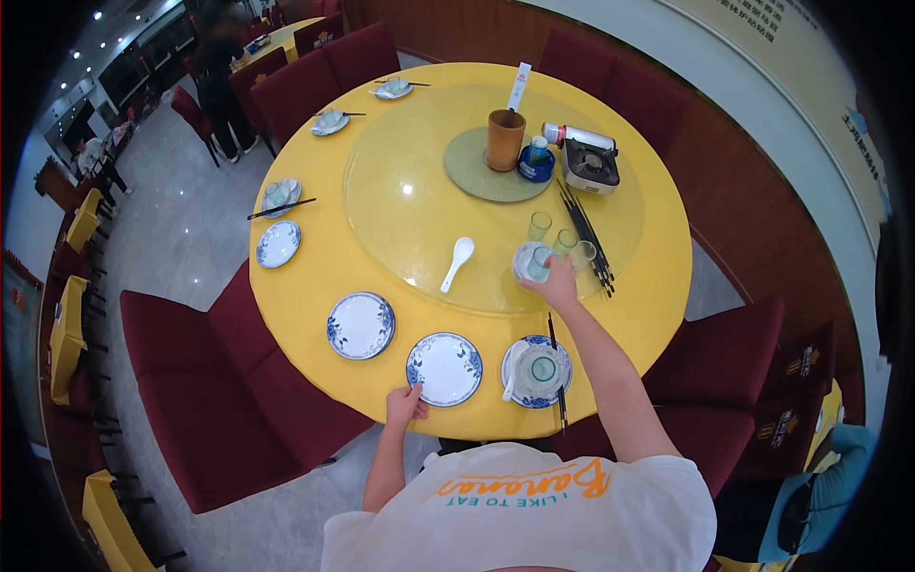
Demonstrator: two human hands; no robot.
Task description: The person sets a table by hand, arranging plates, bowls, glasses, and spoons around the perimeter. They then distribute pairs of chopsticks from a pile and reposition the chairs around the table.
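White cloth of the wearer's shirt is nearest, with orange and green lettering, seen upside down: "I LIKE TO EAT Bananas". The hands are apart. The left hand has its fingers at the rim of a blue-patterned plate; whether it grips or only touches, I cannot tell. To the right of it, a complete-looking setting has a patterned plate under a bowl and a small glass, with a spoon and chopsticks beside. Another patterned plate lies to the left. Farther in, a white spoon rests on the turntable, and the right hand is closed on a glass over a bowl; three more glasses stand near, beside loose chopsticks. So the arrangement appears partly done: four settings on the yellow worktop carry bowls, while three places show plates only. Beyond are a brown holder, a portable stove and a gas canister, whose label is too small for reading. The wall sign has Chinese characters, not clearly readable. Farthest, a person in dark clothes stands.
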